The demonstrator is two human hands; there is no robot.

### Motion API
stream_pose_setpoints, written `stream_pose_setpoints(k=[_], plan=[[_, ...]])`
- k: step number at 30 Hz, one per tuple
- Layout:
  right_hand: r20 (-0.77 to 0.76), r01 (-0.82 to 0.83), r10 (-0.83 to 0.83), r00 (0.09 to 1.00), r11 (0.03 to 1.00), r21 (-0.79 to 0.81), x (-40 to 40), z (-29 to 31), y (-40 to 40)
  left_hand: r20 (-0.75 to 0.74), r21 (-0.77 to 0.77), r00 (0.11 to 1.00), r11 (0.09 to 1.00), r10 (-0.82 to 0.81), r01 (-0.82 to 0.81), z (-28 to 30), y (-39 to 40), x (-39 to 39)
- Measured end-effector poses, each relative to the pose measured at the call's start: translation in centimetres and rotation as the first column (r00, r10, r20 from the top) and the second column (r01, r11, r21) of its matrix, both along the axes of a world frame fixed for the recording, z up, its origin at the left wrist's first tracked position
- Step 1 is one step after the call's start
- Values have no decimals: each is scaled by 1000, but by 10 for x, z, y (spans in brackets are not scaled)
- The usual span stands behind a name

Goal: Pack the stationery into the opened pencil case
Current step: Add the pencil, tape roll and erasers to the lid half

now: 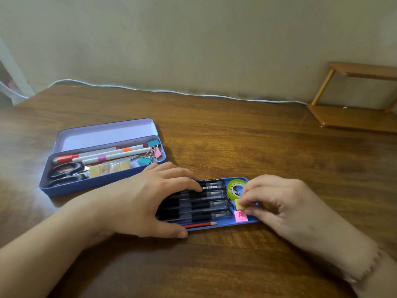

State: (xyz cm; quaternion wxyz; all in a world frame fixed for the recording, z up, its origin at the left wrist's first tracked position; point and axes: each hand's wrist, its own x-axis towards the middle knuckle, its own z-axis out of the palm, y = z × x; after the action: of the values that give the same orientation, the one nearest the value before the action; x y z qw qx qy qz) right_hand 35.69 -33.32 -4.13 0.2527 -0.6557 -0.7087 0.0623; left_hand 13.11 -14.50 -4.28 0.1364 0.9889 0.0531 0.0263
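A blue tray [249, 221] lies in front of me holding several black pens [206, 203], a red pencil [200, 225], a green tape roll [235, 188] and a pink eraser marked A [240, 216]. My left hand [148, 198] rests over the tray's left part, fingers on the pens, thumb at the front edge. My right hand [277, 203] pinches a small yellow eraser [239, 204] at the tray's right end, above the pink one. The open blue pencil case [98, 183] sits to the left behind, holding markers, scissors [64, 174], binder clips [150, 153] and beige sticky pads.
The wooden table [214, 138] stretches to a beige wall. A white cable [171, 92] runs along the back edge. A small wooden shelf [352, 97] stands at the back right.
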Motion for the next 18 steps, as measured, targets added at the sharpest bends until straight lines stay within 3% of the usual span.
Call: stream_pose_setpoints(k=[15, 18], plan=[[106, -9, 23, 994, 992, -128, -5, -1, 0, -10, 10, 1000, 1000, 7, -7, 2, -2, 0], [100, 79, -79, 992, 997, 1, 8, 12, -4, -13, 3, 1000, 1000, 6, -6, 2, -2, 0]])
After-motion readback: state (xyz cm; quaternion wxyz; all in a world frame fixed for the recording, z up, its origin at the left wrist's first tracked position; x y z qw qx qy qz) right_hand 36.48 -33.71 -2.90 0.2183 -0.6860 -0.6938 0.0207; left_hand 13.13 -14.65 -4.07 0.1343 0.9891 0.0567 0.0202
